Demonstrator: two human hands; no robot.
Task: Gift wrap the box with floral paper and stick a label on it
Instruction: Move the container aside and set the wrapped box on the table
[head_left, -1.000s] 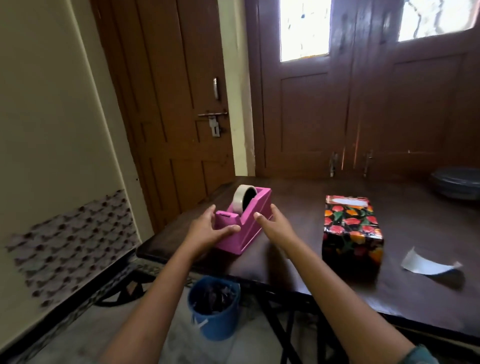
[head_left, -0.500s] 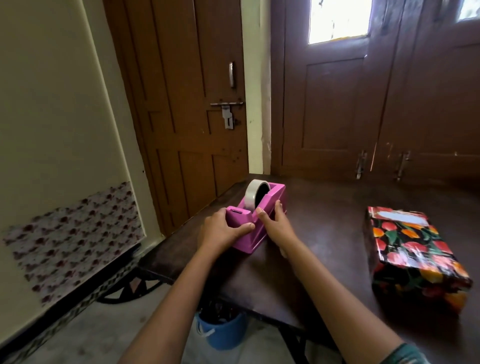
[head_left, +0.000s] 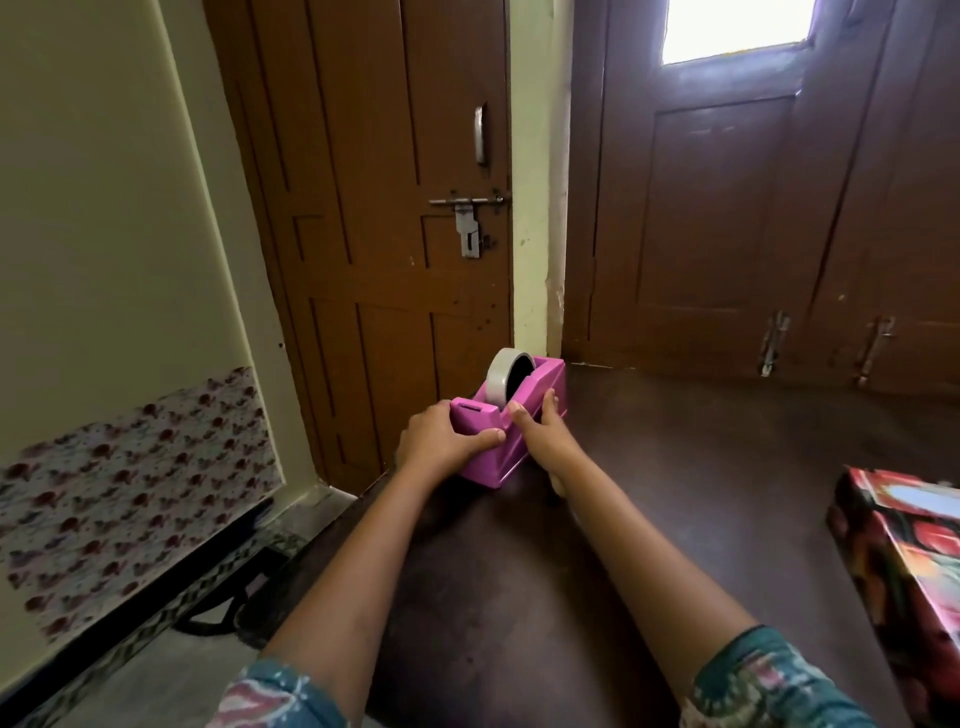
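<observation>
Head view: both hands reach across a dark tabletop (head_left: 675, 467) and hold a pink tape dispenser (head_left: 491, 460) near its far left corner. The left hand (head_left: 441, 441) wraps the dispenser's front end, thumb laid along the near side. The right hand (head_left: 540, 436) clasps the other side, thumb on the upper edge, fingers down the far face. A tape roll (head_left: 498, 376) sits upright in the dispenser. The box (head_left: 904, 561), already covered in floral paper, lies on the tabletop at the right edge, well apart from the hands and partly cut off; a pale label (head_left: 930, 499) shows on its top. A brown door (head_left: 374, 208) with a metal latch (head_left: 467, 218) stands behind.
</observation>
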